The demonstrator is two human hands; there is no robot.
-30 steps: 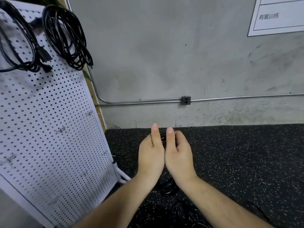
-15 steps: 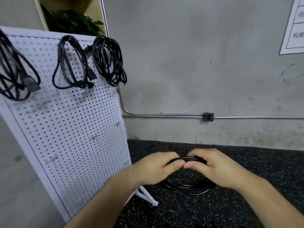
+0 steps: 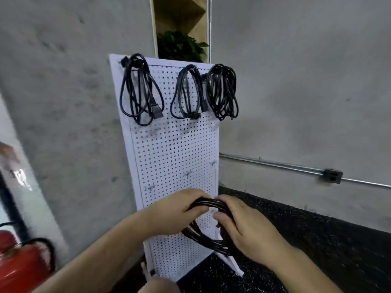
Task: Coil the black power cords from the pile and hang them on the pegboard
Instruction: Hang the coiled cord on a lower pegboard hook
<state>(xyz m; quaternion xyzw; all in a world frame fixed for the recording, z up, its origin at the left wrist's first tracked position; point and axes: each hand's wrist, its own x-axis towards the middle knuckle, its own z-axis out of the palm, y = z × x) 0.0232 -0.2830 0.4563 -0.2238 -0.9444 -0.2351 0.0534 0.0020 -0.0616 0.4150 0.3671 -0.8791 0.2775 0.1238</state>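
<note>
Both hands hold a coiled black power cord in front of the lower part of the white pegboard. My left hand grips the coil's top left, fingers curled over the strands. My right hand grips its right side. The loop hangs down between them. Three coiled black cords hang on the board's top row: one at the left, one in the middle, one at the right. Bare metal hooks stick out of the board's middle row.
The pegboard leans against a grey concrete wall. A metal conduit with a junction box runs along the wall at the right. Black speckled floor lies to the right. A red fire extinguisher stands at the lower left.
The view has swung left and up, so the pegboard now stands centred. Both hands have lifted the coil off the floor area and brought it up in front of the board.
</note>
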